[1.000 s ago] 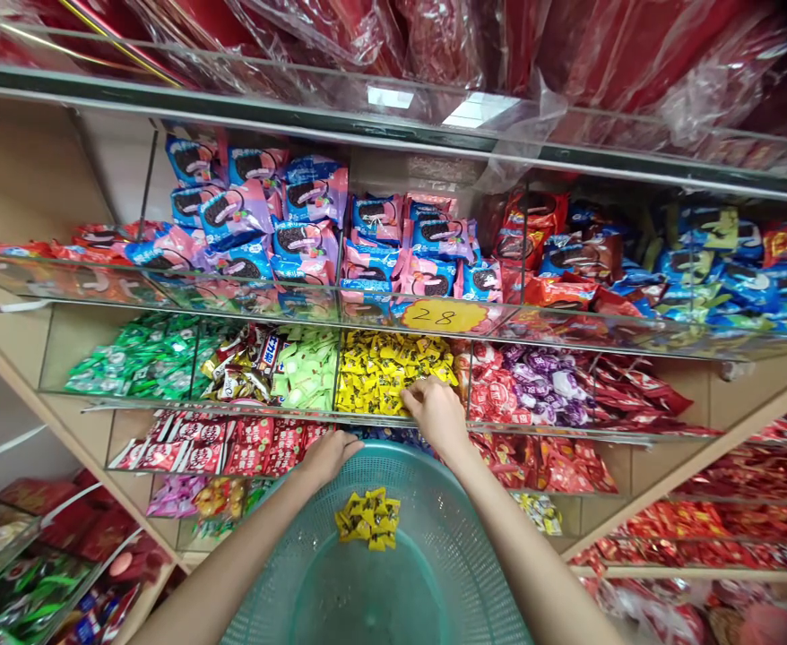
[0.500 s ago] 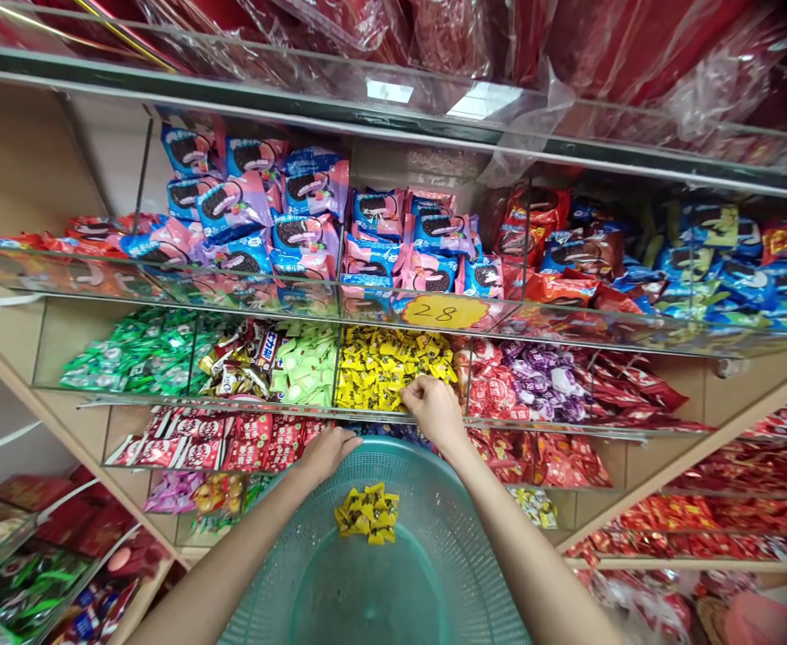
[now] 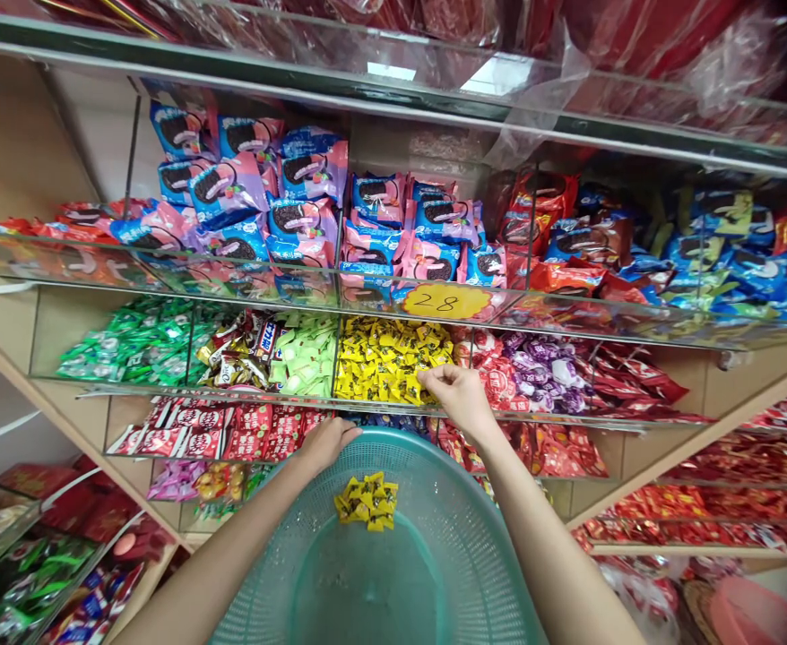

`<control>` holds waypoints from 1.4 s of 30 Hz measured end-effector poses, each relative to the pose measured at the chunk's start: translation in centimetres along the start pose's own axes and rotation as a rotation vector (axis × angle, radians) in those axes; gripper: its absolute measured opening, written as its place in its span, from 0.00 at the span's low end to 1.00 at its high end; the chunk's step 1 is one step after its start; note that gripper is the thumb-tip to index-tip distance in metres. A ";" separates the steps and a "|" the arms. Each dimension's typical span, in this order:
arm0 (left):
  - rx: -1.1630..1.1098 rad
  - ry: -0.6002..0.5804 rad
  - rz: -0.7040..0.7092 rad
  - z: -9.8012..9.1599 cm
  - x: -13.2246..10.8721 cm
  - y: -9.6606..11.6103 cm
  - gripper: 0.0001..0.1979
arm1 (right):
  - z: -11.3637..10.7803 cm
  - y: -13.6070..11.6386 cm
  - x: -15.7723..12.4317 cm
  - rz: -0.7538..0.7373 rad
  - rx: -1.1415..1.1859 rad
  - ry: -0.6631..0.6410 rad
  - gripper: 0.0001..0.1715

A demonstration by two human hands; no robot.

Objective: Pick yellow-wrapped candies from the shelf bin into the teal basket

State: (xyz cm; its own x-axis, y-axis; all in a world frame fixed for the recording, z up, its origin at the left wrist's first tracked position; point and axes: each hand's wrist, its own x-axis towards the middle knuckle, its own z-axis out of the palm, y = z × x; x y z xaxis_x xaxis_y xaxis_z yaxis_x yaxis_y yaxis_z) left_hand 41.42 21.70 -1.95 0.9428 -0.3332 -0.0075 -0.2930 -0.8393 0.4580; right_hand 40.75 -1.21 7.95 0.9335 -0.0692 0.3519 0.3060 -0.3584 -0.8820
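Note:
My left hand (image 3: 328, 442) is closed over the far rim of a green plastic basket (image 3: 480, 511), left of the rim's middle. Inside the basket lies a small heap of yellow-wrapped candies (image 3: 367, 502). Above the rim, my right hand (image 3: 459, 394) reaches into a shelf compartment of the same yellow-wrapped candies (image 3: 386, 354). Its thumb and forefinger pinch at a candy near the front right of that pile. The fingers partly cover what is between them.
Glass dividers separate green-wrapped candies (image 3: 128, 340), light green ones (image 3: 306, 354) and purple ones (image 3: 548, 367). A glass shelf edge with a yellow price tag (image 3: 447, 301) runs above, fronting packets of cookies (image 3: 229, 193). Red packets (image 3: 188, 428) lie on the tier below.
My right hand has moved a little to the right along the yellow candies. My left hand stays on the rim. The view has shifted slightly.

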 end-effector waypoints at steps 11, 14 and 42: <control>0.005 0.007 -0.012 0.4 0.2 -0.4 0.18 | 2.5 -0.4 -5.4 -0.023 0.087 -0.504 0.17; 0.009 0.013 -0.016 0.5 0.3 -0.4 0.19 | 5.5 4.1 -6.4 0.086 -0.099 -0.643 0.13; 0.003 0.027 0.020 0.7 0.2 -0.8 0.20 | 3.1 -2.7 -1.7 -0.190 -0.504 -0.048 0.11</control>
State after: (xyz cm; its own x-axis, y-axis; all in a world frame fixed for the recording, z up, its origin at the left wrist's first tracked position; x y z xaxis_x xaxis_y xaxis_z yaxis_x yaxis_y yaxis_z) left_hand 41.71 21.95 -2.96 0.9407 -0.3384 0.0261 -0.3126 -0.8338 0.4552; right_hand 38.96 2.73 8.75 0.8815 0.0794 0.4655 0.3538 -0.7638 -0.5399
